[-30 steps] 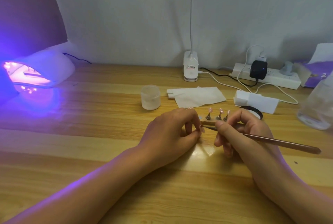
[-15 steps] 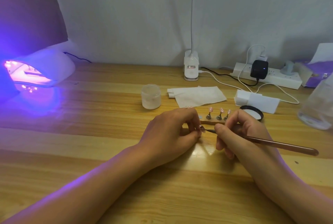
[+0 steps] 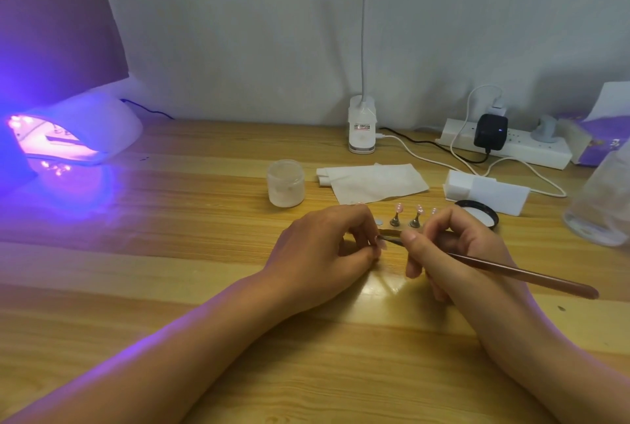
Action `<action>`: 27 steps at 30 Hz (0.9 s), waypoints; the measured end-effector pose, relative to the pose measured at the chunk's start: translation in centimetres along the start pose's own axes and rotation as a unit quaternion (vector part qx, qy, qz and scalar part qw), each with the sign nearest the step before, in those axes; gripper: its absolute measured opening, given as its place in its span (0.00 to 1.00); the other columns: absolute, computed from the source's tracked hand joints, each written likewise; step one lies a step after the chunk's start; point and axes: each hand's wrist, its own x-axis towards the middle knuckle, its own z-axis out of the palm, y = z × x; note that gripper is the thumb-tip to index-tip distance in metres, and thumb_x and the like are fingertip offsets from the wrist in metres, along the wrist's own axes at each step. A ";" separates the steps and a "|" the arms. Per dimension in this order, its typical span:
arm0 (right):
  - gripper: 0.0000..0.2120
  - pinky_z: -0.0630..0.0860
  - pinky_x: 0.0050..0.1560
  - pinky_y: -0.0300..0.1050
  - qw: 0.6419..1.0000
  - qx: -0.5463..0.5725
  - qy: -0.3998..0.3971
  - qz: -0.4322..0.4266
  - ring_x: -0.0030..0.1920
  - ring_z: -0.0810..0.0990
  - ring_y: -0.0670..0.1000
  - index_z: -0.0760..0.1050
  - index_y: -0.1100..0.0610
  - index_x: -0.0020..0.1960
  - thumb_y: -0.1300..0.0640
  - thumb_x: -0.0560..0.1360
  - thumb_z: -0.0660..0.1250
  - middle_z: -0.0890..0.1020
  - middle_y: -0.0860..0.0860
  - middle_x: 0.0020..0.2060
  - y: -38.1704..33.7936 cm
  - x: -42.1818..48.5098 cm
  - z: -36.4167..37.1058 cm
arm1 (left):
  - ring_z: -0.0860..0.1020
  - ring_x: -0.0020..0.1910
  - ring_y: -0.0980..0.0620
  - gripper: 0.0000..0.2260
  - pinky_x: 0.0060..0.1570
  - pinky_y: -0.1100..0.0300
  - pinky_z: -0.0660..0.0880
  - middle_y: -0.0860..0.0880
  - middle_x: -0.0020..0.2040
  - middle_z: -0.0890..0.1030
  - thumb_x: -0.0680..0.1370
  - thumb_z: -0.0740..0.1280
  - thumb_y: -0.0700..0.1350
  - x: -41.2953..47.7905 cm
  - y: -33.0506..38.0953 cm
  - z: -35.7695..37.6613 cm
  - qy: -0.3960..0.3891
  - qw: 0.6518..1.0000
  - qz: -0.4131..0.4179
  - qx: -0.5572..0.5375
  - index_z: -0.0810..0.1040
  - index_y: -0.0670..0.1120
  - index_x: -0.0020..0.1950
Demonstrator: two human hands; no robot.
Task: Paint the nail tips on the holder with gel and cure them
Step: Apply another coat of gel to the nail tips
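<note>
Both forearms lie across the wooden desk (image 3: 136, 270), and the hands meet near its middle. The left hand (image 3: 327, 246) has its fingers curled in, pinching a small pinkish nail tip (image 3: 381, 243) between thumb and fingertips (it is tiny from here, so I can make out little more than its colour). The right hand (image 3: 456, 246) grips a slim brown brush (image 3: 518, 273) like a pen; its handle slants out to the right and its bristle end touches the pinched nail tip.

Just behind the knuckles sits the holder (image 3: 392, 232) – a narrow wooden strip carrying little metal stands, each topped with one of the pink nail tips (image 3: 399, 208). One of the round spots at its left end is bare. Beside the right hand lies a black-rimmed pot (image 3: 477, 214) showing white inside.

Farther back stand a frosted jar (image 3: 285, 183), a folded tissue (image 3: 371, 181) and a white block (image 3: 487, 190). A clear bottle (image 3: 603, 198) stands at the right edge.

Along the wall are a clip lamp's base (image 3: 362, 127) and a power strip (image 3: 504, 147) with plugs in it – and far left the curing lamp (image 3: 78, 133) glows violet, with something dark lying inside.
</note>
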 end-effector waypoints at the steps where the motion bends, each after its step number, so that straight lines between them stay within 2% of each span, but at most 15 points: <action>1: 0.08 0.69 0.26 0.29 1.000 -0.010 -0.008 -0.001 0.25 0.76 0.42 0.72 0.56 0.42 0.56 0.74 0.70 0.83 0.54 0.30 0.0 0.0 0.0 | 0.74 0.36 0.64 0.05 0.35 0.60 0.70 0.61 0.43 0.79 0.75 0.71 0.49 0.0 0.0 0.0 -0.002 1.000 -0.002 0.000 0.77 0.59 0.44; 5: 0.07 0.69 0.27 0.30 0.999 -0.036 -0.012 -0.002 0.26 0.76 0.41 0.72 0.56 0.42 0.59 0.74 0.70 0.82 0.52 0.29 -0.1 -0.1 0.0 | 0.74 0.36 0.64 0.05 0.35 0.60 0.70 0.61 0.43 0.79 0.76 0.71 0.50 0.0 -0.1 0.0 -0.006 1.000 -0.005 0.004 0.76 0.59 0.45; 10: 0.06 0.67 0.29 0.38 0.998 -0.059 0.003 0.002 0.27 0.70 0.44 0.71 0.54 0.39 0.59 0.72 0.69 0.74 0.49 0.26 0.3 -0.1 -0.1 | 0.74 0.36 0.64 0.03 0.36 0.61 0.69 0.61 0.43 0.79 0.76 0.71 0.50 0.0 -0.1 0.0 -0.008 1.000 -0.002 -0.005 0.78 0.57 0.46; 14: 0.07 0.67 0.24 0.33 1.000 0.007 0.029 0.005 0.25 0.70 0.42 0.72 0.54 0.42 0.59 0.74 0.69 0.75 0.49 0.25 0.2 0.0 -0.2 | 0.74 0.35 0.63 0.03 0.36 0.60 0.71 0.60 0.44 0.80 0.76 0.71 0.49 0.0 -0.1 -0.1 0.001 1.000 0.000 -0.019 0.79 0.56 0.46; 18: 0.10 0.68 0.24 0.34 0.997 0.058 0.039 0.013 0.24 0.71 0.43 0.75 0.52 0.43 0.47 0.69 0.71 0.80 0.52 0.28 -0.2 0.0 -0.1 | 0.73 0.35 0.64 0.03 0.36 0.64 0.68 0.58 0.44 0.80 0.76 0.72 0.49 0.0 0.0 -0.1 0.004 1.000 0.008 -0.016 0.78 0.56 0.45; 20: 0.12 0.68 0.25 0.34 0.997 0.070 0.040 0.008 0.25 0.72 0.43 0.78 0.50 0.43 0.44 0.66 0.71 0.81 0.52 0.31 -0.4 -0.1 -0.1 | 0.73 0.36 0.65 0.05 0.36 0.64 0.67 0.59 0.44 0.79 0.75 0.72 0.49 0.0 0.0 -0.1 0.005 1.000 0.011 -0.011 0.77 0.58 0.44; 23: 0.12 0.70 0.26 0.34 0.996 0.075 0.046 0.008 0.27 0.74 0.42 0.76 0.51 0.45 0.47 0.66 0.72 0.83 0.52 0.33 -0.5 -0.2 -0.1 | 0.73 0.36 0.63 0.05 0.36 0.61 0.70 0.59 0.44 0.78 0.75 0.72 0.51 0.0 0.0 0.0 0.007 1.000 0.009 -0.005 0.77 0.57 0.44; 27: 0.05 0.66 0.23 0.37 0.995 0.089 0.035 0.022 0.24 0.69 0.46 0.73 0.55 0.42 0.57 0.74 0.69 0.80 0.54 0.29 -0.4 -0.2 -0.3 | 0.73 0.35 0.64 0.06 0.35 0.63 0.69 0.59 0.44 0.78 0.75 0.73 0.51 0.0 -0.1 0.0 0.002 1.000 0.013 0.004 0.76 0.58 0.44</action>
